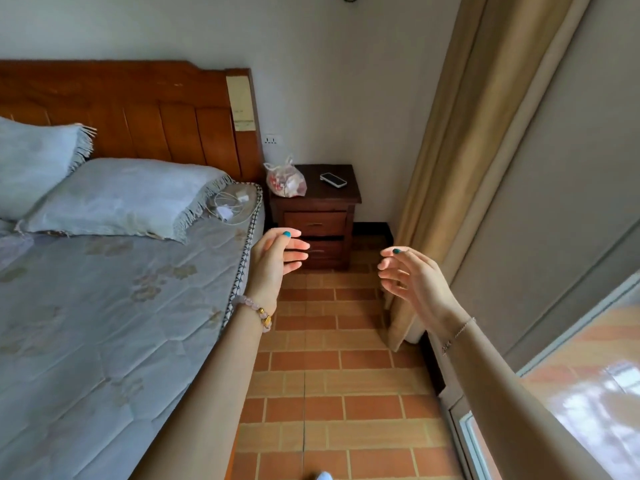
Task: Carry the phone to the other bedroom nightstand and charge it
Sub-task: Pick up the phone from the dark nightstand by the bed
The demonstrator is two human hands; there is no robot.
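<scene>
A phone (pixel 333 179) lies flat, screen up, on the right part of a dark wooden nightstand (pixel 341 197) in the room's corner. A white charger with its coiled cable (pixel 230 205) rests on the bed's near corner by the pillow. A wall socket (pixel 273 139) sits above the nightstand beside the headboard. My left hand (pixel 277 258) and my right hand (pixel 412 277) are both raised in front of me, fingers apart and empty, well short of the nightstand.
The bed (pixel 104 306) with two pillows fills the left. A knotted plastic bag (pixel 286 183) stands on the nightstand's left part. A beige curtain (pixel 460 161) and a window line the right. Tiled floor (pixel 329 393) runs between bed and window.
</scene>
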